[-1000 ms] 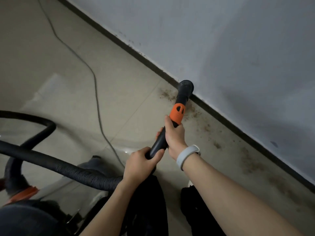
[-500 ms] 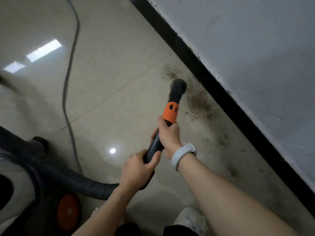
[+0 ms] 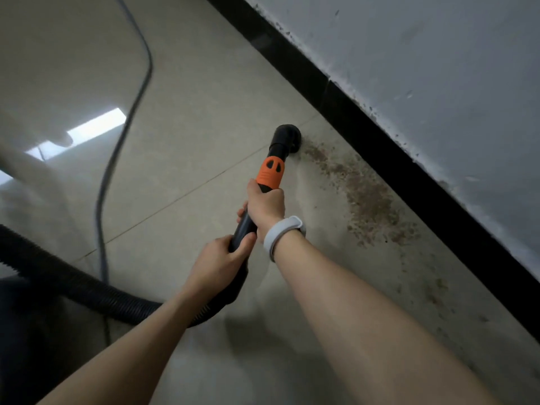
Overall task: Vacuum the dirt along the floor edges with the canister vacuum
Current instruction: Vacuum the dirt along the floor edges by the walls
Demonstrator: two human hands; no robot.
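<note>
Both hands grasp the vacuum wand: the right hand (image 3: 267, 204) wraps it just below the orange collar (image 3: 270, 173), the left hand (image 3: 217, 263) where the hose (image 3: 73, 283) joins. The round nozzle (image 3: 287, 138), at frame centre, sits at the upper end of the dirt (image 3: 365, 197). That brown band runs toward lower right beside the black skirting (image 3: 380, 135), so most of the edge looks still unvacuumed.

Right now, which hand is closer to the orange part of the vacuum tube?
The right hand. It grips the black tube just below the orange part, touching its lower edge. The left hand holds the tube further back, where the ribbed hose joins.
</note>
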